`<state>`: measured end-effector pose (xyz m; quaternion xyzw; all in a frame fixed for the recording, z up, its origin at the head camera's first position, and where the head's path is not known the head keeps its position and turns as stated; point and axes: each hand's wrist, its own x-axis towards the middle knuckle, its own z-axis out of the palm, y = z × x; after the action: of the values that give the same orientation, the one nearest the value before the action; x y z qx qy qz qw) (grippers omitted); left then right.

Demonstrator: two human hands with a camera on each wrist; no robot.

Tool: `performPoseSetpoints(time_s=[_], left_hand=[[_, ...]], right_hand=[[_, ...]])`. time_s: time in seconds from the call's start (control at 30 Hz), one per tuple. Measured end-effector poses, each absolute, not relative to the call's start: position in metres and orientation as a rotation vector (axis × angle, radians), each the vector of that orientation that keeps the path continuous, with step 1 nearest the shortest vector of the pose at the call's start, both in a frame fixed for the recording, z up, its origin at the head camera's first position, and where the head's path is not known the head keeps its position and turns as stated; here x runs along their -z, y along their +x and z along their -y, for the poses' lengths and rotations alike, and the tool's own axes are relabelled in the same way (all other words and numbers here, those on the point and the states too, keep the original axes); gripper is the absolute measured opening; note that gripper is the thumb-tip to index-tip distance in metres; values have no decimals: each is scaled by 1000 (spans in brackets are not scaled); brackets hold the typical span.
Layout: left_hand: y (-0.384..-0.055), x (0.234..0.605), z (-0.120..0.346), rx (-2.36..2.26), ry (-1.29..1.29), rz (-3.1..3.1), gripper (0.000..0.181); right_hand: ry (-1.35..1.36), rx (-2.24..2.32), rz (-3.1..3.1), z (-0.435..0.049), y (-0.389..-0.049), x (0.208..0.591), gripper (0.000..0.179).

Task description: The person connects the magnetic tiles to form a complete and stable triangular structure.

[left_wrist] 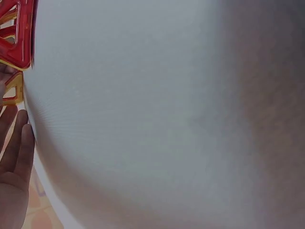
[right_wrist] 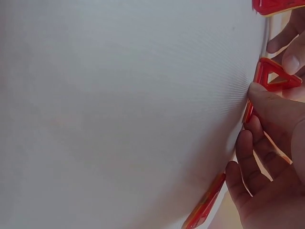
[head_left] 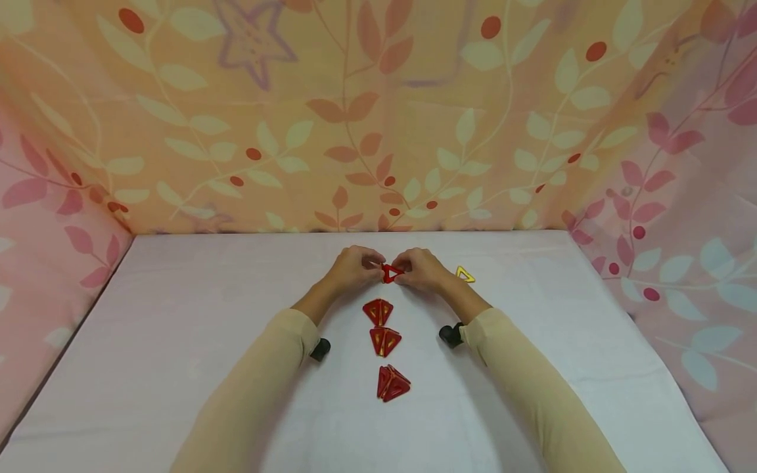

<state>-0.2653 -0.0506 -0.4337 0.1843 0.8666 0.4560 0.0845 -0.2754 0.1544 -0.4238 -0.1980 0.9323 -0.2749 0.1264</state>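
Observation:
Both hands meet above the far middle of the table at small red triangular magnetic tiles [head_left: 389, 273]. My left hand [head_left: 357, 268] pinches them from the left, and my right hand [head_left: 418, 268] pinches from the right. In the right wrist view one tile [right_wrist: 281, 82] stands with an open centre, the left thumb on its upper edge and the right thumb against an upright tile [right_wrist: 249, 107]. The left wrist view catches the left hand [left_wrist: 16, 157] below a yellow-edged tile [left_wrist: 14, 90] at the frame's edge. Some fingertips are hidden behind the tiles.
Three red, yellow-edged pyramids of tiles, the far one [head_left: 378, 311], the middle one [head_left: 385, 341] and the near one [head_left: 393, 383], line up between the forearms. Beyond the right wrist lies a yellow triangular tile [head_left: 464, 274]. Patterned cloth [head_left: 378, 118] borders the white table [head_left: 207, 315].

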Motion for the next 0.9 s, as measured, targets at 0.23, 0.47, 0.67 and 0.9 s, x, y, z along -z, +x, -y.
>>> performPoseSetpoints(time_s=[0.23,0.47,0.67,0.9], left_hand=[[-266,434,51,-1282,558,-2601,27],[-264,430,49,-1227,594,-2622,28],[-265,429,50,-1185,647,-2648,26],[-265,428,50,-1177,646,-2645,26]], right_hand=[[-585,803,-2721,-155,-274,423,28],[-602,790,-2725,-155,-274,423,29],[-648,776,-2723,-157,-274,424,30],[-741,832,-2698,-169,-275,418,32]])
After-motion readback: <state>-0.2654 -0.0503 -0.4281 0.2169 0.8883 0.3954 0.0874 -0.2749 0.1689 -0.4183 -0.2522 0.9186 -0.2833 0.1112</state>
